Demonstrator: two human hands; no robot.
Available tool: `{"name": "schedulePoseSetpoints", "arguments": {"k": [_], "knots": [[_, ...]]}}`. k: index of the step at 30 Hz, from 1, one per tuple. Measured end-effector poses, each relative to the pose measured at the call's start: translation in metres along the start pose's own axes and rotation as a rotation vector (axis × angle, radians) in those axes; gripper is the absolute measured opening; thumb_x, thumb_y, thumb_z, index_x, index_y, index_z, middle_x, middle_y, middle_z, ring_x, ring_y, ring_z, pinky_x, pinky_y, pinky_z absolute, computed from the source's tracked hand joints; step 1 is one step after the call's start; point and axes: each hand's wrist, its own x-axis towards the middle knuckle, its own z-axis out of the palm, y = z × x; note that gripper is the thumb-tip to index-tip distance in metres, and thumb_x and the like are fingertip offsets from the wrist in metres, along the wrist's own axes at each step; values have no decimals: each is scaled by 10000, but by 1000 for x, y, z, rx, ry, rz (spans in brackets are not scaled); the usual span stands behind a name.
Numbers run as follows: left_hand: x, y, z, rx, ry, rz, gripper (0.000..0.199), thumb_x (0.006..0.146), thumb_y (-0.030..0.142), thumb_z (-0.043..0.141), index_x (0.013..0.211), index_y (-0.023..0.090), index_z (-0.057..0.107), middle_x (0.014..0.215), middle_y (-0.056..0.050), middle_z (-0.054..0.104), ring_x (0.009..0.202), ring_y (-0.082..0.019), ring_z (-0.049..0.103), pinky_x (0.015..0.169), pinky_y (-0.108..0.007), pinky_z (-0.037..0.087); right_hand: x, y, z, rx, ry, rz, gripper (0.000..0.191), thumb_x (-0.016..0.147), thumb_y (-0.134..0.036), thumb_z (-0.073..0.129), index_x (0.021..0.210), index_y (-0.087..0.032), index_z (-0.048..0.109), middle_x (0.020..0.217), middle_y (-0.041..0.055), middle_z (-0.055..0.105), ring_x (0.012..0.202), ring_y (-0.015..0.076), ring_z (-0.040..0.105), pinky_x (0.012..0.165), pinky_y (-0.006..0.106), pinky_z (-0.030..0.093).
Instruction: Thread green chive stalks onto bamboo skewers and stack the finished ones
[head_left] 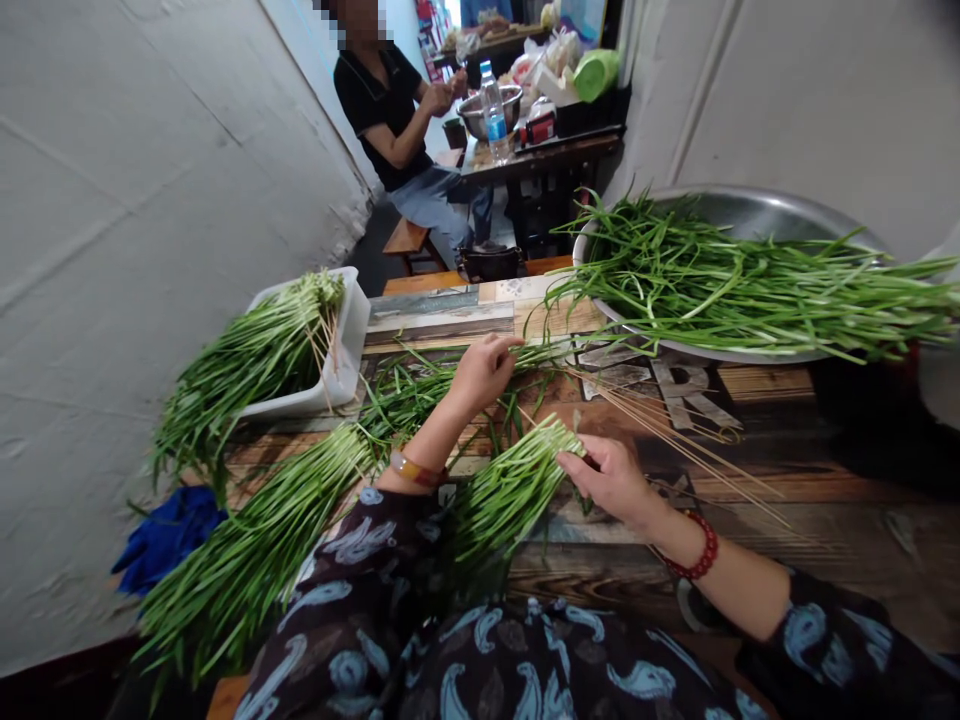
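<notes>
My right hand (611, 480) is closed on the pale cut ends of a bunch of garlic chives (514, 490), whose leaves point toward my body. Farther forward, my left hand (484, 378) has its fingers curled at loose chives (409, 385) strewn across the table; a few strands run out by its fingertips. A larger bundle of chives (285, 540) lies to the left, its leaves hanging over the near edge. Thin bamboo skewers (690, 440) are spread on the wood to the right of my hands.
A white plastic bin (349, 350) at the left holds skewered chives. The large steel basin (780, 215) at the right is heaped with chives. A blue cloth (169, 535) lies by the left wall. Beyond, a person (397, 130) sits beside another table with a bottle (493, 110).
</notes>
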Motion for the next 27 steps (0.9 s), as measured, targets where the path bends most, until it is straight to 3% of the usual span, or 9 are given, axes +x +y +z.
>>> {"name": "schedulePoseSetpoints", "arguments": {"k": [5,10,12,16,19,23,27], "knots": [[-30,18,-17,-312,-37,-82,197,849,303,588,796,138,682,765,-40,615,713,-143,542,688,-264,411,-2,-3,-2,5,-3,15,339,880,-399,513,600,-216,461,459,-30,462,456,110,400,473,240,319],[-52,31,-32,-553,-83,-213,194,825,324,622,776,137,627,735,-22,591,695,-129,527,664,-250,408,-6,-4,-6,-16,31,4,337,878,-402,516,602,-213,474,478,-22,474,480,117,423,481,237,336],[-57,36,-39,-563,-97,-200,181,827,313,622,775,139,623,761,-32,607,718,-135,547,691,-259,429,-6,-4,-9,-29,58,-12,329,882,-401,518,615,-213,476,484,-25,469,485,117,421,488,238,340],[-64,40,-47,-395,-38,-43,134,829,235,610,725,153,621,881,-69,665,870,-167,609,831,-296,455,-6,-5,-14,-62,102,-60,339,894,-392,512,611,-211,468,493,-30,443,490,112,408,504,241,338],[-69,37,-43,-383,-5,-89,108,818,219,601,732,157,611,838,-62,664,802,-157,613,770,-290,470,-5,-6,-14,-105,102,-115,314,888,-374,510,629,-196,510,533,-19,477,517,116,437,531,245,348],[-69,38,-25,-718,-79,-343,138,808,286,611,817,153,576,719,-19,644,578,-101,539,578,-237,430,-6,-8,-14,-141,102,-140,306,885,-372,511,638,-191,522,550,-16,482,528,119,444,544,249,348],[-64,48,-7,-926,-112,-411,250,772,325,665,929,130,661,737,-17,666,610,-89,546,591,-210,422,-7,-9,-15,-149,99,-126,287,882,-371,512,658,-193,532,557,-18,485,531,118,436,549,249,347]]}}
